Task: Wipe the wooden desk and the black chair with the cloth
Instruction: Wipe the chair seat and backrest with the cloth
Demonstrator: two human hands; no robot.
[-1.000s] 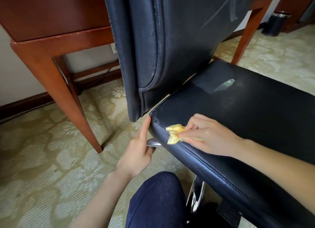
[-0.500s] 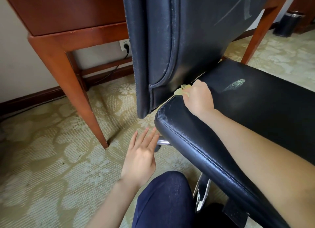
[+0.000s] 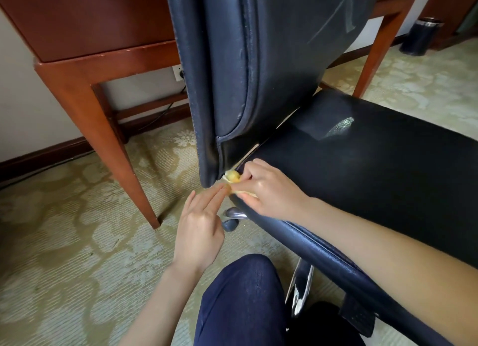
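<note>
Position of cloth: the cloth [image 3: 232,177] sits bunched at the rear corner of the chair [image 3: 323,244], where the seat [image 3: 375,175] meets the lower end of the backrest [image 3: 271,61]. It lies against the seat edge and just beside the backrest's bottom corner. Contact with the backrest cannot be confirmed.

Right hand [image 3: 271,190]: fingers curled, thumb and forefingers pinching the cloth, with the rest of it tucked under the palm. The hand rests on the seat, knuckles towards the backrest.

Left hand [image 3: 200,229]: fingers straight and close together, holding nothing. It is below and outside the seat edge. The fingertips [image 3: 222,189] reach up to the cloth's lower fringe and appear to touch it.

Governing relation: the cloth lies ahead of the right fingers, towards the corner. From that corner two lines run. The gap between seat and backrest leads up and away to the right. The seat's side edge leads back towards the person. The right hand is the nearer hand and the working one; the left is placed to steady or re-fold only.

Assessment: the chair is being wiped, at the corner of the seat. Much of the seat surface lies to the right of the hand. The desk [image 3: 85,30] stands behind the chair, well apart from both hands.
</note>
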